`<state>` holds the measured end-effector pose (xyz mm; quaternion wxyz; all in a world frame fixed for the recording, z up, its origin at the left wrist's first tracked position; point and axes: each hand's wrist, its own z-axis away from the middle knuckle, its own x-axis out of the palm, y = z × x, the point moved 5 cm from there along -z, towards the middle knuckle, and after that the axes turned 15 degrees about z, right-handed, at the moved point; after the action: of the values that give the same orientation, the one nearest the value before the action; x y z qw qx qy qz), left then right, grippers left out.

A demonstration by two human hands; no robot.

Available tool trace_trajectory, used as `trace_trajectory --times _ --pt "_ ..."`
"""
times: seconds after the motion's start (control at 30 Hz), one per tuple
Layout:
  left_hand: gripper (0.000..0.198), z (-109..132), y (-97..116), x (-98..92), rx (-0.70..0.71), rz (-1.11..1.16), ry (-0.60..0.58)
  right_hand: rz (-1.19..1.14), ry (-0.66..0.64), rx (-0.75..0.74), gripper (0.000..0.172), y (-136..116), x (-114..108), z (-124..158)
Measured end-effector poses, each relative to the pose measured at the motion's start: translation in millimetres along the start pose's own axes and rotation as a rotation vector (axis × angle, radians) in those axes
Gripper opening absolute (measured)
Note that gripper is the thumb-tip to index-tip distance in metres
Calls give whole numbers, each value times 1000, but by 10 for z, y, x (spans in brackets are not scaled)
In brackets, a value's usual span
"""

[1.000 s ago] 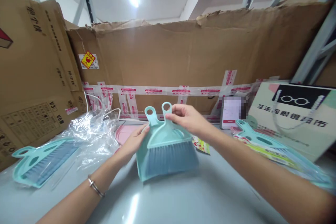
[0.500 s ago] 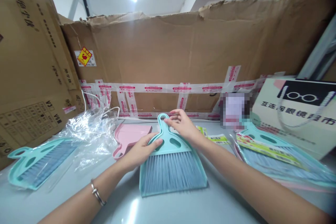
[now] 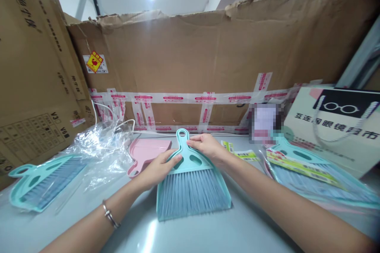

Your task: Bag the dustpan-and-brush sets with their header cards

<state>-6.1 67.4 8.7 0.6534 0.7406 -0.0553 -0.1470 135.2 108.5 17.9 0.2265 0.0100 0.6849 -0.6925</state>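
A teal mini broom point(image 3: 190, 185) lies nested in a matching teal dustpan point(image 3: 227, 199) on the grey table, its bristles toward me. My left hand point(image 3: 158, 166) rests on the left shoulder of the broom head, fingers curled over its edge. My right hand point(image 3: 206, 146) grips the broom's handle just below the hanging loop. A silver bracelet point(image 3: 110, 215) circles my left wrist.
A pink dustpan point(image 3: 145, 154) lies just left of my hands beside crumpled clear plastic point(image 3: 97, 146). Another teal broom set point(image 3: 41, 184) is at the far left. Packaged sets point(image 3: 311, 174) and a paper bag point(image 3: 335, 126) are at right. Cardboard walls point(image 3: 192, 59) close in the back.
The broom was tilted up with its handle beside the dustpan's; now it lies flat in the dustpan on the table. Both hands came down with it.
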Motion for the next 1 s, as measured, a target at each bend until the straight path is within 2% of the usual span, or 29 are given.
trace_trajectory --times 0.17,0.3,0.37,0.4,0.47,0.5,0.53,0.6,0.7,0.8,0.9,1.0 --pt "39 -10 -59 -15 -36 19 -15 -2 -11 -3 17 47 50 -10" --pt "41 -9 -74 -27 -62 77 0 -35 -100 -2 26 13 29 -12" --pt "42 -12 -84 -40 -83 102 12 -2 -112 -27 31 -31 -144 -18" --pt "43 -17 -91 -51 -93 117 21 64 -76 -51 33 -44 -293 -27" --pt "46 -31 -110 -81 -109 152 43 346 57 -83 34 -11 -665 -50" --pt "47 -39 -118 -98 -112 171 57 550 129 -65 33 48 -857 -64" --pt "49 -46 -126 -115 -115 189 72 761 149 -8 32 149 -1016 -82" --pt "50 -54 -132 -140 -119 206 99 916 152 111 38 404 -1254 -119" --pt "50 -49 -121 -141 -132 202 108 979 158 227 62 739 -1377 -178" --pt "49 -38 -105 -125 -133 186 101 1000 181 263 79 885 -1348 -234" --pt "50 -36 -109 -115 -139 218 91 984 167 278 73 916 -1329 -262" --pt "53 -38 -125 -109 -163 297 72 948 180 243 46 870 -1350 -260"
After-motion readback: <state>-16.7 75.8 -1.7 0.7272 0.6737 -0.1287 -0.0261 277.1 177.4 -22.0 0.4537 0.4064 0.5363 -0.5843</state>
